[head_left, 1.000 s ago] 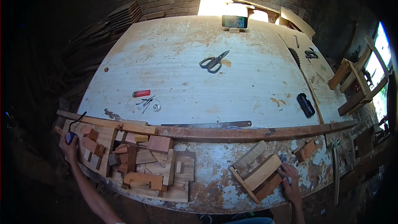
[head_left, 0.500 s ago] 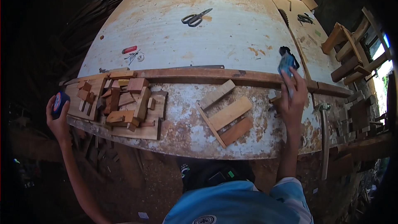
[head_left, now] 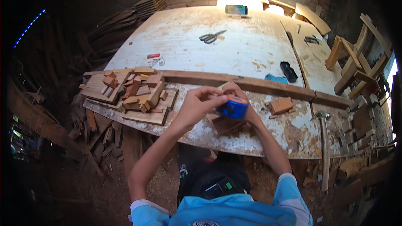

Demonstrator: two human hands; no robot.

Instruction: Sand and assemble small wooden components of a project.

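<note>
A blue roll of tape (head_left: pixel 233 109) with an orange inner ring is held up in front of me, above the near part of the worktable. My left hand (head_left: pixel 203 102) pinches its upper left edge with closed fingers. From the right side, my right hand (head_left: pixel 243 98) is closed round its back, its fingers partly hidden. Right below the roll, wooden pieces (head_left: pixel 224 124) lie on the table, mostly covered by my hands.
A long wooden rail (head_left: pixel 201 76) crosses the table. Wood offcuts (head_left: pixel 146 96) are heaped at left, a wooden block (head_left: pixel 281 106) and hammer (head_left: pixel 323 142) at right. Beyond the rail lie scissors (head_left: pixel 212 37), a black tool (head_left: pixel 288 72), blue cloth (head_left: pixel 275 78) and a propped phone (head_left: pixel 236 9).
My left hand has brought the tape roll from the far left to the middle. My right hand has let go of the blue and black things beyond the rail and joined it.
</note>
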